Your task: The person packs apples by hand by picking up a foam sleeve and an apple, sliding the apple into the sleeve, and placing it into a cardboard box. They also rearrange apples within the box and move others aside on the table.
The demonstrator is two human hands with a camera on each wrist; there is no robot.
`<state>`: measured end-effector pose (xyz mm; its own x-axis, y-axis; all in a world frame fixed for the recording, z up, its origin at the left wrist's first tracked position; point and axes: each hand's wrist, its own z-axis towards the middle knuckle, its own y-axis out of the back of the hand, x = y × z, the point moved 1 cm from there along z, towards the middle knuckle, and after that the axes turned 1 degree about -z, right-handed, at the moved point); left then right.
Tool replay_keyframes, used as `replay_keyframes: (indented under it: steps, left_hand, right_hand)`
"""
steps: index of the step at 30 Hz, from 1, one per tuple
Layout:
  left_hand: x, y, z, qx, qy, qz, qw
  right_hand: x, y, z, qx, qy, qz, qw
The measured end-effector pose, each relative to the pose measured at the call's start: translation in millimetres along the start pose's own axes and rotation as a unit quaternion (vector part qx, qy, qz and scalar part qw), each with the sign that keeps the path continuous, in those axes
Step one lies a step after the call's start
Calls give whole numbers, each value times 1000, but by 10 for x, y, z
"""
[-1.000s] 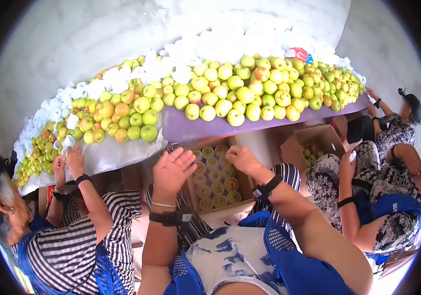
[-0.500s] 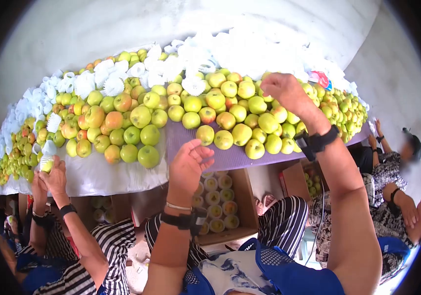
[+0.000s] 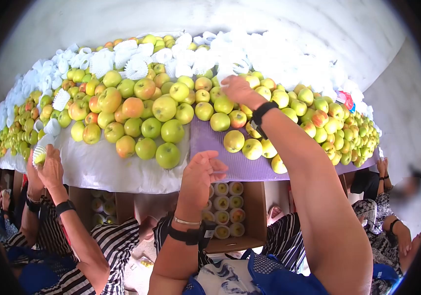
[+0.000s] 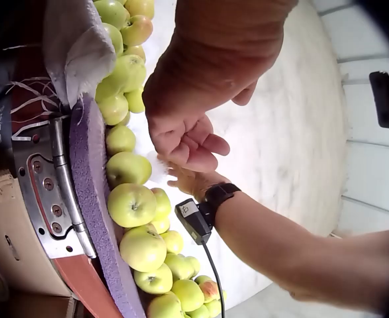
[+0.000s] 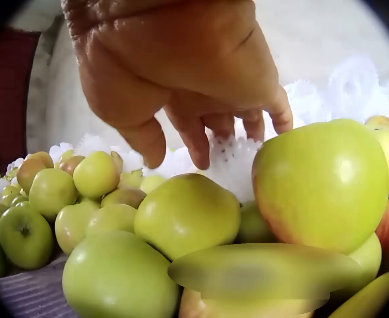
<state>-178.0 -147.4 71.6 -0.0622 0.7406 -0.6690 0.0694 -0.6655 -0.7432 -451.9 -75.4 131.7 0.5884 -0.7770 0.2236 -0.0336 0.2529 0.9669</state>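
Observation:
My right hand point(image 3: 240, 92) reaches across the heap of yellow-green apples point(image 3: 165, 108) toward the white foam nets at its back. In the right wrist view its fingers point down, spread apart, with the tips at a white foam net point(image 5: 233, 165) lying behind the nearest apples. A large apple point(image 5: 323, 182) sits close beside the little-finger side. My left hand point(image 3: 199, 177) hovers near the table's front edge, above the carton; its fingers are loosely curled in the left wrist view and nothing shows in them.
Below the table edge stands a carton point(image 3: 252, 216) with netted apples in rows. A purple ribbed mat point(image 3: 210, 157) and a white sheet point(image 3: 97, 172) cover the table. On the left a neighbour's hands point(image 3: 48, 169) hold a netted apple. Another person sits at the right.
My right hand has risen from over the carton, crossed the apples and moved to the foam nets at the back. The left hand stays near the front edge. The head view has shifted.

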Motion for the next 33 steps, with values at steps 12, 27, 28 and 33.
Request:
replay_keyframes:
  steps: [12,27,28,33]
  left_hand:
    - [26,-199,-78,49,-49,14,997]
    - [436,-477,-91,92,7,120,988]
    - [461,-456,-55,98,3,150,984]
    - [403,-585,80,41,-16,260,965]
  right_hand:
    - [564,113,-2037,60,-41,706,704]
    - [303,58,-2760,58,-107,681,722]
    - [280,42,-2745,54,-115,690,712]
    - [92,-59,-2495,-58,-53,611,788]
